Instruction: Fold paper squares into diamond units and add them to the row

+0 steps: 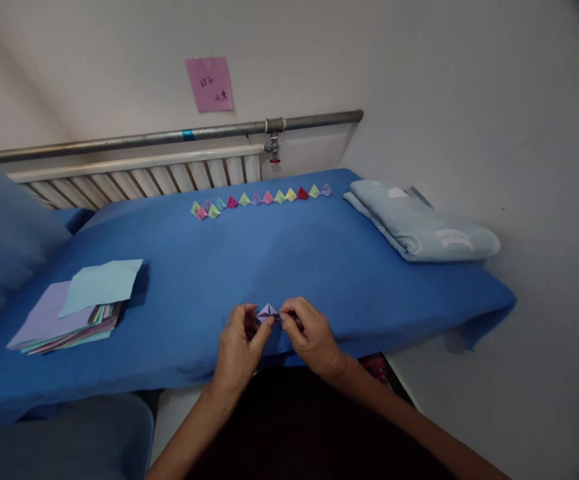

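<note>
Your fingers cover most of the small lilac folded paper piece (268, 310); only its pointed top shows, so you cannot make out its lower folds. Your left hand (239, 347) and your right hand (309, 337) are drawn close together, each pinching one side of that piece with thumb and fingertips, at the near edge of the blue cloth-covered surface (279, 260). The writing on the pink square note (209, 83) stuck to the wall is too small to read. The large blue cushion (4, 240) is cut off at the left edge.

The surface stands against a plain pale wall, with a white ribbed radiator (144, 175) behind it and a grey metal pipe (169, 137) running above. Along the far edge lies a row of small folded paper triangles in mixed colours (262, 199), each touching or just beside the next. To your left sits a flat stack of coloured paper squares (69, 313), a pale blue sheet on top, askew. At the far right corner rests a folded pale blue soft blanket (419, 227).
</note>
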{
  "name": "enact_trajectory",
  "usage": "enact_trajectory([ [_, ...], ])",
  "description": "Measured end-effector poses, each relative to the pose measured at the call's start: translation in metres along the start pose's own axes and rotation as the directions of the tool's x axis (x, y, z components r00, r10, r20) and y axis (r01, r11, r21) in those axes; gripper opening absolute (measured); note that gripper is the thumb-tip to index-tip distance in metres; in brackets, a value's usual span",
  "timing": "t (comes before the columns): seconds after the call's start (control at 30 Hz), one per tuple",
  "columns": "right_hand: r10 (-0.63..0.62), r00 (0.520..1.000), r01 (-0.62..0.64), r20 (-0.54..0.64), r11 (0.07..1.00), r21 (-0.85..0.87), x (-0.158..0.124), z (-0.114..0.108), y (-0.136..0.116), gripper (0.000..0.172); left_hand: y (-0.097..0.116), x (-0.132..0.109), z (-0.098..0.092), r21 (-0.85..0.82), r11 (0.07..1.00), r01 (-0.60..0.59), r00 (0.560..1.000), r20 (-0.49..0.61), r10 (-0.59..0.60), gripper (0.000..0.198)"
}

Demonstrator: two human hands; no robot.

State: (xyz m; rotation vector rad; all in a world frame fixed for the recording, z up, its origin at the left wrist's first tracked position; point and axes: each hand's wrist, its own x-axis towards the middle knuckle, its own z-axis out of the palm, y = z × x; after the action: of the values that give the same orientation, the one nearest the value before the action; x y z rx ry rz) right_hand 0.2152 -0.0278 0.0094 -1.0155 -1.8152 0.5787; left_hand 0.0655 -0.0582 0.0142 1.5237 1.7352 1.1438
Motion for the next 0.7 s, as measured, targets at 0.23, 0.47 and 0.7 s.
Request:
enact_trajectory([
  [0.23,-0.039,0.999,0.039,0.004,0.999,-0.002,0.002,0.001,-0.006,0.013,-0.002,0.005,0.007,-0.218,0.969,0.118,0.992,0.071,-0.105,0.028],
  [0.47,-0.017,1.0,0.017,-0.018,1.0,-0.016,0.002,0.001,-0.001,0.013,-0.008,0.018,0.01,-0.356,0.923,0.149,0.989,0.072,-0.131,0.035],
  [0.7,0.12,0.992,-0.119,-0.03,0.993,0.013,0.017,0.007,0.017,0.011,0.006,0.065,0.016,-0.103,0.993,0.061,0.992,0.12,-0.049,0.034],
])
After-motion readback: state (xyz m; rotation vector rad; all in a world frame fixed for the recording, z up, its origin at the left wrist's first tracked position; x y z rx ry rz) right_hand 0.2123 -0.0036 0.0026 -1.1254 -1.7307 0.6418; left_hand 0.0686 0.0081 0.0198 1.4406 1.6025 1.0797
